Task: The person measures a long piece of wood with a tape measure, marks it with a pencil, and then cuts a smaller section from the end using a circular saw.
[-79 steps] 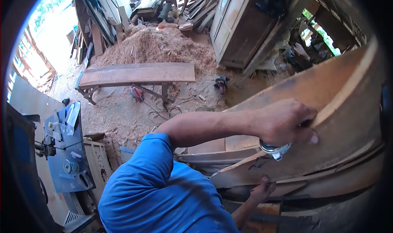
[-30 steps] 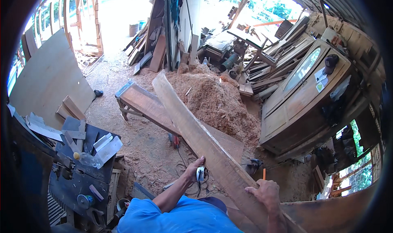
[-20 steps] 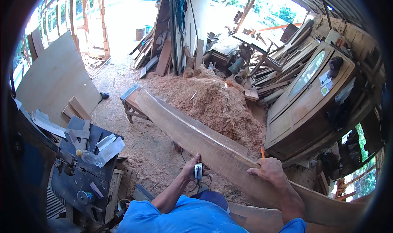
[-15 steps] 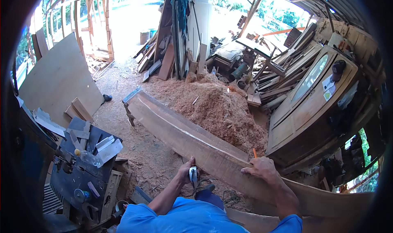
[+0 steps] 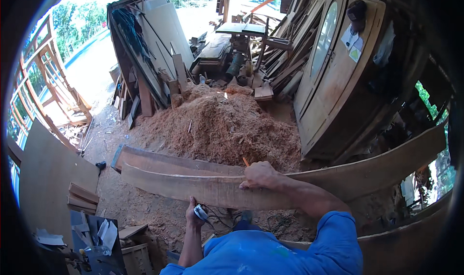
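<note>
A long wooden plank (image 5: 159, 188) stretches across my front, its far edge pale and uneven. My left hand (image 5: 195, 214) is closed round a silver tape measure (image 5: 201, 213) and sits against the plank's near edge, thumb pointing up. My right hand (image 5: 261, 176) grips the top edge near the middle, an orange pencil (image 5: 245, 162) sticking up from its fingers. Directly behind the plank lies another board (image 5: 140, 155) with a blue end, partly hidden; its support is out of sight here. Dark cords trail on the dusty floor below my left hand.
A large sawdust pile (image 5: 220, 125) rises beyond the boards. A wooden cabinet (image 5: 345, 67) leans at the right, stacked timber behind it. Upright panels (image 5: 164, 38) stand back left. A plywood sheet (image 5: 53, 173) and a dark cluttered work table (image 5: 92, 248) are at the left.
The plank has swung from a diagonal to lying nearly level across my view. My hands have moved left with it. The view has turned, with the cabinet and sawdust pile sitting further left.
</note>
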